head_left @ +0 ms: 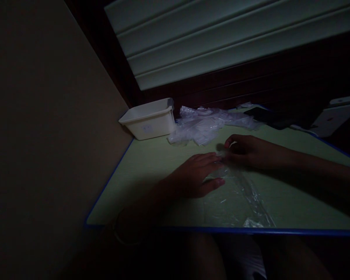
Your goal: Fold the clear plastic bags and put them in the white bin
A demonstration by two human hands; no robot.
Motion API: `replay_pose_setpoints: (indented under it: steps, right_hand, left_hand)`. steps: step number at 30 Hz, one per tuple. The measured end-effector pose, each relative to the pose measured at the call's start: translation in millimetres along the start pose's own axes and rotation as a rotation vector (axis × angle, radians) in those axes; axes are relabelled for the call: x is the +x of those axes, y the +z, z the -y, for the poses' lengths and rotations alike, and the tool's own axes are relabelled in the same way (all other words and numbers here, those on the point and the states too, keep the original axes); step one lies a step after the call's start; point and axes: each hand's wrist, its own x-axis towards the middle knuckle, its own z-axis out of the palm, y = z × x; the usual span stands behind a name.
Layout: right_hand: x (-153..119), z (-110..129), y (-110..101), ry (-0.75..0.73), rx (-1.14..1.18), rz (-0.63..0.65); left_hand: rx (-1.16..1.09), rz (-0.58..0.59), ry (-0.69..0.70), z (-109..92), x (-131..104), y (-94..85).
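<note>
A clear plastic bag (230, 202) lies flat on the pale green table (151, 167), reaching towards its front edge. My left hand (200, 173) rests at the bag's far left part, fingers stretched out and spread, thumb apart. Close to those fingertips, my right hand (245, 151) is bent with thumb and fingers curled together at the far end of the bag. What sits between its fingertips is dark and too small to make out.
A white plastic bin (150, 122) stands at the back left corner by the wall. Beside it spreads a heap of clear plastic bags (201, 124). A dark flat object (268, 116) and a white device (336, 118) lie at the back right. Blue trim edges the table.
</note>
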Motion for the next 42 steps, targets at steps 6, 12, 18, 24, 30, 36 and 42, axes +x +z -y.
replay_pose_setpoints:
  steps: [6, 12, 18, 24, 30, 36, 42]
  right_hand:
    - [0.3, -1.5, 6.5, -0.059, 0.251, 0.032]
    - [-3.0, 0.0, 12.4, -0.151, 0.442, 0.039]
    - [-1.8, -4.6, 12.1, -0.188, 0.394, 0.031]
    - [1.6, -7.1, 10.9, -0.138, 0.386, -0.034]
    - [3.3, 2.0, 3.4, 0.054, 0.452, 0.043]
    - [6.3, -12.4, -11.7, 0.103, 0.507, 0.136]
    - [10.2, -27.7, -17.6, 0.064, 0.396, 0.127]
  left_hand:
    - [-0.304, -0.331, -0.322, 8.1, 7.6, -3.2]
    - [-0.851, -0.328, -0.553, 20.1, 28.1, -5.0]
    - [-0.794, -0.143, -0.546, 28.8, 31.4, -5.9]
    - [-0.810, -0.108, -0.530, 34.2, 29.4, -7.2]
    - [-0.849, -0.325, -0.663, 35.5, 28.4, -6.3]
    - [-0.933, -0.600, -0.799, 40.1, 23.1, -2.6]
    - [-0.956, -0.562, -0.833, 43.6, 19.8, -0.4]
